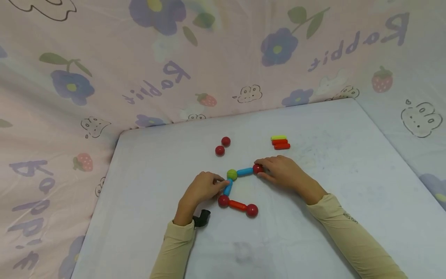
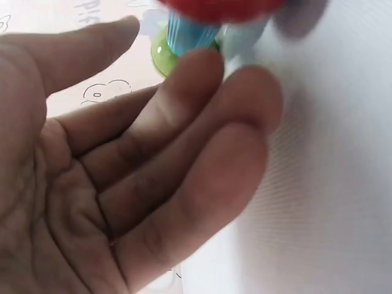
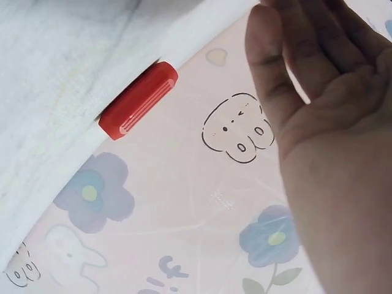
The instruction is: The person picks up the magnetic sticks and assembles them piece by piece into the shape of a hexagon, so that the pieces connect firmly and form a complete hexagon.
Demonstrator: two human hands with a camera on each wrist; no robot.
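Observation:
A chain of balls and sticks lies on the table: a red ball [image 1: 252, 210], a red stick [image 1: 237, 205], another red ball [image 1: 223, 200], a blue stick [image 1: 228, 188], a green ball [image 1: 232, 174], a second blue stick [image 1: 245, 172] and an end red ball [image 1: 258, 169]. My left hand [image 1: 204, 186] is beside the near blue stick, its fingertips close to the green ball. In the left wrist view, its thumb stands apart from the loosely bent fingers [image 2: 214, 177]. My right hand [image 1: 283, 172] pinches the end red ball between thumb and fingers; the right wrist view hides that ball.
Two loose red balls [image 1: 220, 150] lie farther back on the white table [image 1: 156, 162]. A yellow stick [image 1: 278, 137] and two red sticks [image 1: 282, 146] lie side by side behind my right hand. Printed cloth [image 1: 223, 58] hangs around the table's back and sides.

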